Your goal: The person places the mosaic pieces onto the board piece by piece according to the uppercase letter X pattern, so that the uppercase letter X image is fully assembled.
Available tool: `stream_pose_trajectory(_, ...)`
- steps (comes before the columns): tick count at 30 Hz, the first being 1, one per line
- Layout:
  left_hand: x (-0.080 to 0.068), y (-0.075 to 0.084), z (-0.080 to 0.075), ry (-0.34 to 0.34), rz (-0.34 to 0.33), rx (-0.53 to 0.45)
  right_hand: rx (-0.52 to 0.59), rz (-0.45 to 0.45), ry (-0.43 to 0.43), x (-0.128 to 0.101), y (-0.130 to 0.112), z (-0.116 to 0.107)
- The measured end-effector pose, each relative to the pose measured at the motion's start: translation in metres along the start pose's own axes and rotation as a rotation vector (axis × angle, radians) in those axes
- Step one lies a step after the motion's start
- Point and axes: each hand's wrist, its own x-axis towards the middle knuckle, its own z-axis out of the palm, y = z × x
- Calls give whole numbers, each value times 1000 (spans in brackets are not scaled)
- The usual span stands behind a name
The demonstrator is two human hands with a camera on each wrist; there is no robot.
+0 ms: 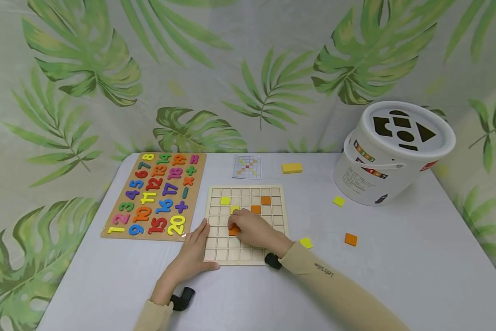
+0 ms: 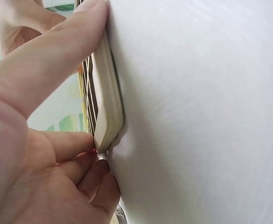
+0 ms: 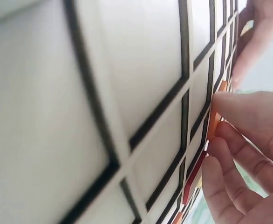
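Observation:
A wooden grid board (image 1: 278, 219) lies mid-table and carries two yellow tiles (image 1: 225, 200) and two orange tiles (image 1: 266, 200). My right hand (image 1: 252, 230) reaches over the board and pinches another orange tile (image 1: 233, 231) at a cell left of centre. The right wrist view shows that tile (image 3: 213, 123) edge-on between the fingertips (image 3: 234, 105). My left hand (image 1: 196, 250) rests against the board's near-left corner, thumb along the front edge. In the left wrist view one finger (image 2: 66, 42) lies along the board's edge (image 2: 109, 93) and the others touch its corner.
A number puzzle (image 1: 157, 195) lies to the left and a white shape-sorter bucket (image 1: 390, 151) stands at the right. A pattern card (image 1: 247, 167) and a yellow block (image 1: 291, 168) sit behind the board. Loose yellow tiles (image 1: 306, 242) and an orange tile (image 1: 350, 239) lie to its right.

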Motion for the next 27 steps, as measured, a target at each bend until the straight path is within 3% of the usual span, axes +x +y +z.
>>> stream_pose_trajectory(6,0,0,0,1,3,3,29,3,8,-2,0,-2)
stream_pose_trajectory(11,1,1,1,10,-3,-11,176,34,13,-14,11,-19)
stream_pose_trajectory(17,0,0,2,16,-13,-26,303,68,73,-46,42,-45)
stream_pose_trajectory(22,0,0,1,14,-14,-21,279,119,125,-80,69,-60)
stream_pose_trajectory(27,0,1,1,13,-12,-20,260,171,99,-109,85,-66)
